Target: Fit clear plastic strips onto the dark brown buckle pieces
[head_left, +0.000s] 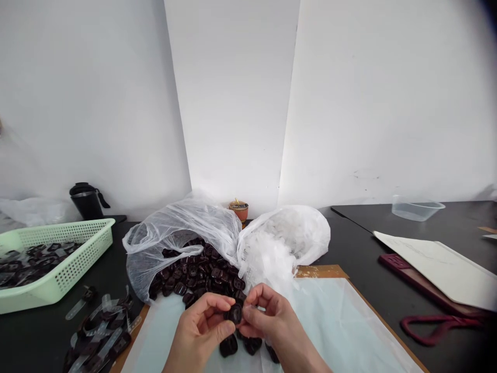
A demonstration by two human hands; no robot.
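Dark, glossy plastic forms the small piece [234,314] we find pinched between thumb and forefinger of the left hand [198,327], low at centre above a pale sheet [334,311]. The right hand [274,315] holds its fingertips close together beside it; we cannot tell whether they grip anything. Beyond, a clear bag [155,230] partly hides a heap of similar pieces [212,270]. We cannot separate single translucent parts [267,256] spilling from the white bag [320,233]. Left, the frame cuts off a green basket [83,264]. Behind, the bags partly hide a pot [239,210].
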